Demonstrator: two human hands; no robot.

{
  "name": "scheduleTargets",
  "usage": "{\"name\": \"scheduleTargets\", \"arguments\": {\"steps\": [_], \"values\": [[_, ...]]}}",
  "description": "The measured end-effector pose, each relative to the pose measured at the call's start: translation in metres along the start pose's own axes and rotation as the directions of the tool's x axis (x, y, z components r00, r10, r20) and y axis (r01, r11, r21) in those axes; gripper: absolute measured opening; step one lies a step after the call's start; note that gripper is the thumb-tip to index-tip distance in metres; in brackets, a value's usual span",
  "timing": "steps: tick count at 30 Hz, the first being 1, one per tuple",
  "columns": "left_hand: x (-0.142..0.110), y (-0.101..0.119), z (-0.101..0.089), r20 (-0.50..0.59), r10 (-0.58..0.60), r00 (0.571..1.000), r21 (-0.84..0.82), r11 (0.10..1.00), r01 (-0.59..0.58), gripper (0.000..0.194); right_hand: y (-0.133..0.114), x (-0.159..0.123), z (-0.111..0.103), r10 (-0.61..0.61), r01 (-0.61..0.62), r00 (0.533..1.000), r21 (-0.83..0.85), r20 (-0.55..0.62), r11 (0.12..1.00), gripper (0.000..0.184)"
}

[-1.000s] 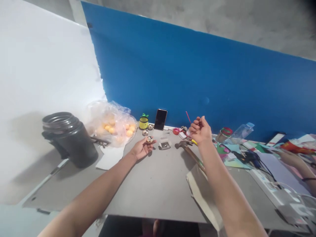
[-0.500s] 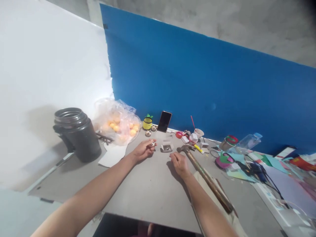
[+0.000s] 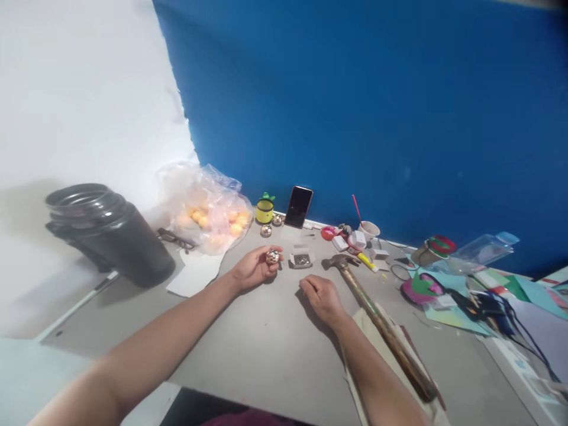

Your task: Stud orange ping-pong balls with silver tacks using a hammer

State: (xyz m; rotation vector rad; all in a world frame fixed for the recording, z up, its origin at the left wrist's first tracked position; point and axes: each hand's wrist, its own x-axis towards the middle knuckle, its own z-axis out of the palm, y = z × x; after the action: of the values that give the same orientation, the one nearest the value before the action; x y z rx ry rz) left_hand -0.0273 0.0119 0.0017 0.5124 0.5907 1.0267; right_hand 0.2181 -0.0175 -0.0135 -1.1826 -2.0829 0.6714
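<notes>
My left hand (image 3: 254,269) rests on the grey table (image 3: 266,343), its fingers curled around a small shiny studded ball (image 3: 272,257). My right hand (image 3: 322,297) lies knuckles-up on the table with its fingers curled under; I cannot see whether anything is in them. A small open box of metal pins (image 3: 301,259) sits just beyond both hands. A hammer (image 3: 381,322) with a wooden handle lies to the right of my right hand, its head near the box.
A dark jar (image 3: 109,234) lies at the left beside a plastic bag of orange balls (image 3: 206,210). A phone (image 3: 299,206), yellow cup (image 3: 265,210), two more studded balls (image 3: 266,231) and a white cup (image 3: 368,229) line the blue wall. Craft clutter covers the right side.
My right hand came down from near the white cup to rest on the table close to the pin box. My left hand kept hold of the ball. The view tilted downward.
</notes>
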Motion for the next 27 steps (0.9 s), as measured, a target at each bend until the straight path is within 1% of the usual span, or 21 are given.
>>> {"name": "scheduleTargets", "arguments": {"steps": [4,7,11,15,20,27], "values": [[-0.004,-0.001,0.002,0.025,0.010,1.000,0.090,0.996,-0.012,0.021,-0.006,-0.004,-0.001,0.011,-0.012,0.999,0.042,0.043,0.999,0.041],[-0.005,0.000,0.003,0.035,-0.002,0.999,0.117,0.993,-0.002,0.022,-0.009,-0.005,0.000,0.010,-0.012,0.999,0.054,0.047,0.998,0.042],[-0.005,0.001,0.005,-0.007,0.014,1.000,0.149,0.989,-0.013,0.026,-0.008,-0.005,0.003,0.019,-0.020,1.000,0.032,0.016,0.999,0.041],[-0.004,0.001,0.007,0.010,0.032,0.999,0.223,0.974,-0.034,0.030,-0.003,-0.006,0.003,0.015,-0.015,1.000,0.001,0.003,1.000,0.041],[-0.001,-0.003,0.007,0.028,0.069,0.997,0.313,0.947,-0.075,0.033,0.004,-0.005,-0.006,0.050,-0.049,0.998,0.020,-0.040,0.999,0.041],[0.003,-0.014,0.010,0.018,0.105,0.994,0.338,0.935,-0.104,0.042,0.007,-0.002,-0.020,0.146,-0.140,0.982,0.062,-0.119,0.988,0.039]]}}
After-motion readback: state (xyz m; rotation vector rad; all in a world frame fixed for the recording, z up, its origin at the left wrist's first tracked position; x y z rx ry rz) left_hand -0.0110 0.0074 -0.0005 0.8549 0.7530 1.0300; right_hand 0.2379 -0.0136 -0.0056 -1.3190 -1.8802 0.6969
